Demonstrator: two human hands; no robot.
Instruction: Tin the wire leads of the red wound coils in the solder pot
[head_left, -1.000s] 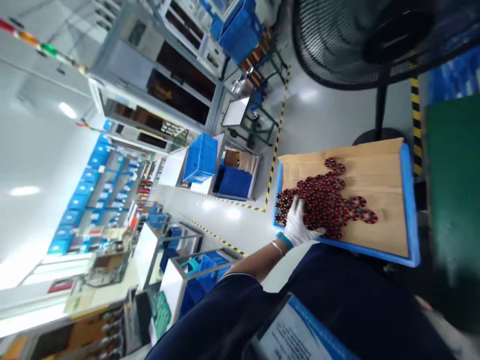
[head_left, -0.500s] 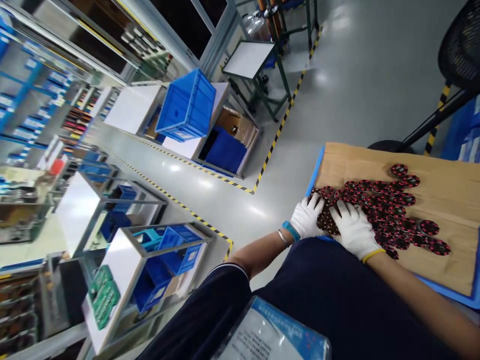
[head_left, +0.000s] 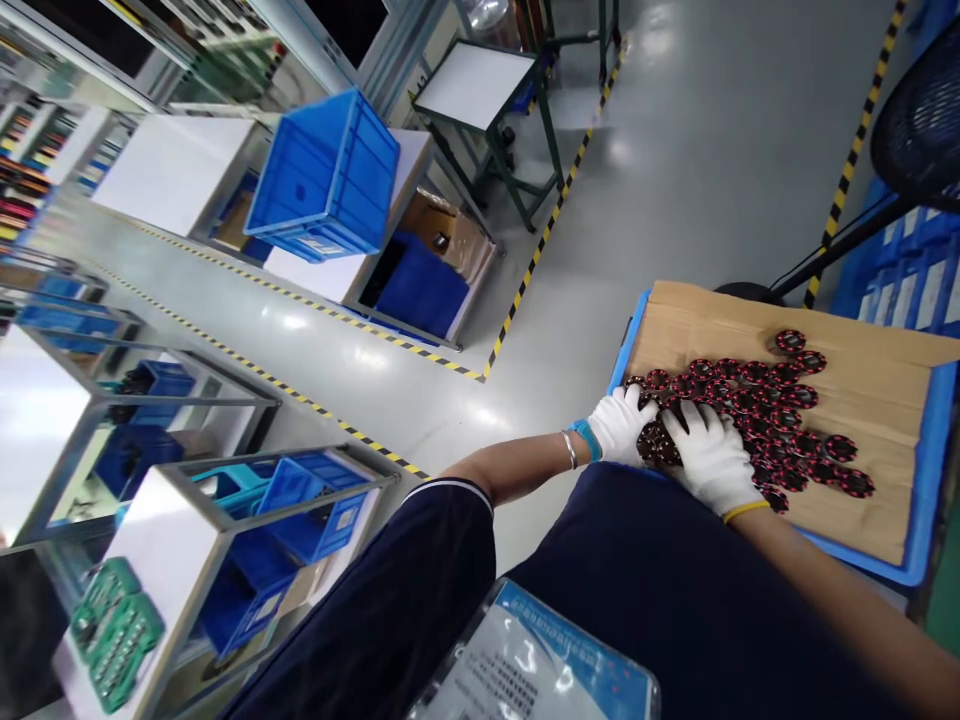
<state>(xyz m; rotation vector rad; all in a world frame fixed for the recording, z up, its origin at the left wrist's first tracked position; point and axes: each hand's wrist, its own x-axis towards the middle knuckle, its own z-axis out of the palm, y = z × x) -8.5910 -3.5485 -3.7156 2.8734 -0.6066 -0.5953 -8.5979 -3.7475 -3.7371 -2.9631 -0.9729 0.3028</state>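
Many small ring-shaped parts, black with red marks (head_left: pixel 757 400), lie bunched on brown cardboard (head_left: pixel 874 400) inside a shallow blue tray (head_left: pixel 926 480). Some at the near left corner look darker and brownish (head_left: pixel 658 443). My left hand (head_left: pixel 621 424), in a white glove, rests against the left edge of the bunch with its fingers stretched over the outermost parts. Over the near side of the bunch lies my right hand (head_left: pixel 711 455), also white-gloved, palm down with fingers spread on the parts. What is under both palms is hidden.
A black fan (head_left: pixel 919 120) stands beyond the tray, with blue bins (head_left: pixel 900 270) behind it. Left of me are a white bench with a blue crate (head_left: pixel 322 180), a small green-framed table (head_left: pixel 480 85) and a shelf bench with green parts (head_left: pixel 116 630). Yellow-black tape (head_left: pixel 525 290) marks the floor.
The camera has turned to the right, so the benches sit farther left and more of the tray's right rim shows. Both hands stay on the bunch of parts, with little visible movement.
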